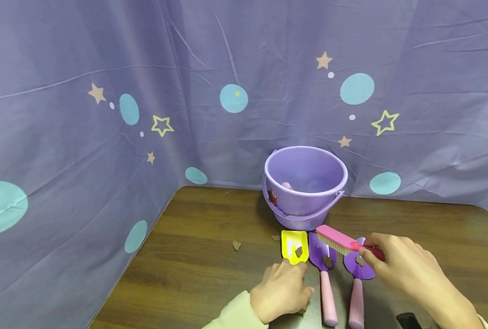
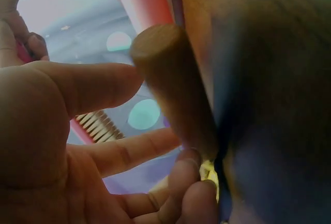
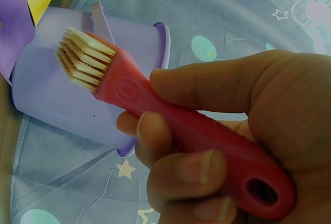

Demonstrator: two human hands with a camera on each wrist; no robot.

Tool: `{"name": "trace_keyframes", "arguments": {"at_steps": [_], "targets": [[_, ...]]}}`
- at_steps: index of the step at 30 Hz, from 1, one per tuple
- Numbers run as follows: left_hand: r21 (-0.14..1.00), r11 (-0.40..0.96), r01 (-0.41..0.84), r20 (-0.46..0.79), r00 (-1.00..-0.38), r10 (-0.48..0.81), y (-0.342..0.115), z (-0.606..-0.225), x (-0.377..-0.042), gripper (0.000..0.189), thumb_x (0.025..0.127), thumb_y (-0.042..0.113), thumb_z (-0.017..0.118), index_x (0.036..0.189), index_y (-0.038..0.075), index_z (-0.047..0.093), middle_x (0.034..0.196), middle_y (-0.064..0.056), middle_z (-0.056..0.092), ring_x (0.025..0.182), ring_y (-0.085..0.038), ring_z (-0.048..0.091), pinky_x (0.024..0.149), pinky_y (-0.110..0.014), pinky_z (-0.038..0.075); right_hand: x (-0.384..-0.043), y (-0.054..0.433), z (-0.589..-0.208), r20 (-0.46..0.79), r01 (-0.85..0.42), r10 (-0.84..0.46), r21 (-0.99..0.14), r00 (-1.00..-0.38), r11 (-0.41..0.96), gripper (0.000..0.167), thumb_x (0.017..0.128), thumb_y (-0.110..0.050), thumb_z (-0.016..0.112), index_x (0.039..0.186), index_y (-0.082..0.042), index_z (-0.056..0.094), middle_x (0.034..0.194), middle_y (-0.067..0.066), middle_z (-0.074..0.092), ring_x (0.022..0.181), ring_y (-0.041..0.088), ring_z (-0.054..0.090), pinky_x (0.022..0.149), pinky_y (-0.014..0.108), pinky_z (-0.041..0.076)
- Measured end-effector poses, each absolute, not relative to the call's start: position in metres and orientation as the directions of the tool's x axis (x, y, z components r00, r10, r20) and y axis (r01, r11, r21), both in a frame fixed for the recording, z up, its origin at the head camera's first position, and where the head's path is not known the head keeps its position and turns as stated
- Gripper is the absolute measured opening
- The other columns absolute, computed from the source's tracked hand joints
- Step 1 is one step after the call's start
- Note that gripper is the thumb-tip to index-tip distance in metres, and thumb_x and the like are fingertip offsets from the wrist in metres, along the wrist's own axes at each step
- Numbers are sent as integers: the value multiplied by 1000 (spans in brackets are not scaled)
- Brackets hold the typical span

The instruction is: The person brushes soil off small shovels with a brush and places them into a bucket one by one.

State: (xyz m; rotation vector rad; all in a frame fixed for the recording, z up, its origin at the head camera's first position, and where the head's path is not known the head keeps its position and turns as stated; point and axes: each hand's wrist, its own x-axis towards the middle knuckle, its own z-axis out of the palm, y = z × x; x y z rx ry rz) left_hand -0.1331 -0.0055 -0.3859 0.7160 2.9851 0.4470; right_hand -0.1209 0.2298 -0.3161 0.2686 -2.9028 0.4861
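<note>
My right hand (image 1: 408,265) grips a pink brush (image 1: 339,238) over purple shovels (image 1: 315,253); my left hand (image 1: 281,291) holds the yellow shovel (image 1: 289,246) on the tabletop (image 1: 202,228), nearside of the bucket (image 1: 305,208). Brushing up brown scraps (image 1: 237,246) seems underway; next likely calls for lowering the bristles (image 3: 85,61).

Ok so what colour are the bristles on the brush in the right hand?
The bristles are pale cream, best seen in the right wrist view.
</note>
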Motion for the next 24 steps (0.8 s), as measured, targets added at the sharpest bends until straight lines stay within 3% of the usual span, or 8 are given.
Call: {"name": "trace_keyframes", "arguments": {"at_steps": [4, 16, 24], "targets": [[325, 854, 407, -2, -902, 431, -3, -392, -134, 24, 79, 40, 72, 83, 21, 58, 65, 2, 50, 57, -20, 53, 50, -33, 40, -120, 230, -317, 197, -201, -144, -310, -970, 929, 4, 86, -28, 67, 84, -27, 64, 63, -10, 47, 60, 14, 44, 49, 33, 30], [409, 856, 317, 3, -938, 345, 4, -403, -133, 25, 76, 33, 75, 88, 18, 59, 81, -8, 52, 66, -25, 58, 53, -36, 46, -120, 229, -317, 206, -209, -149, -310, -967, 927, 4, 85, -30, 67, 84, -27, 64, 64, -11, 49, 60, 14, 45, 50, 33, 31], [418, 851, 317, -1, -937, 349, 2, -407, -135, 22, 75, 20, 76, 85, 16, 56, 70, -5, 54, 62, -19, 58, 49, -31, 44, -120, 228, -317, 213, -211, -149, -306, -966, 929, 5, 85, -31, 67, 84, -27, 65, 64, -11, 49, 59, 13, 44, 49, 33, 31]]}}
